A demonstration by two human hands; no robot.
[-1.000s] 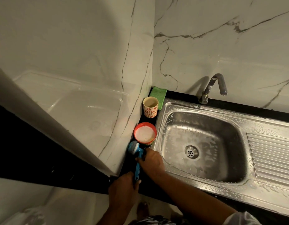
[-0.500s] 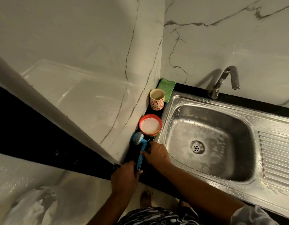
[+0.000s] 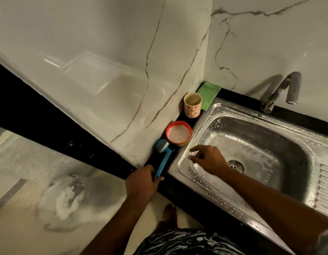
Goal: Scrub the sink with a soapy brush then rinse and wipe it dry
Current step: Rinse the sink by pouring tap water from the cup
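Right hand (image 3: 209, 159) leaves the brush (image 3: 163, 159)
Left hand (image 3: 141, 184) still grips the brush on the counter (image 3: 175, 152) beside the soapy sink (image 3: 233, 111); right hand, loose and empty, has moved over its rim. Rinsing likely next.

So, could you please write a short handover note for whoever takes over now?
Left hand grips the brush by its handle end; it lies on the ledge beside the sink.
Right hand open, empty, over the sink's near-left corner.
Bowl, cup and cloth sit on the same ledge.
Tap shows no water.
Done: suds coat the sink, so scrubbing looks largely done.
Left: rinse, wipe dry.
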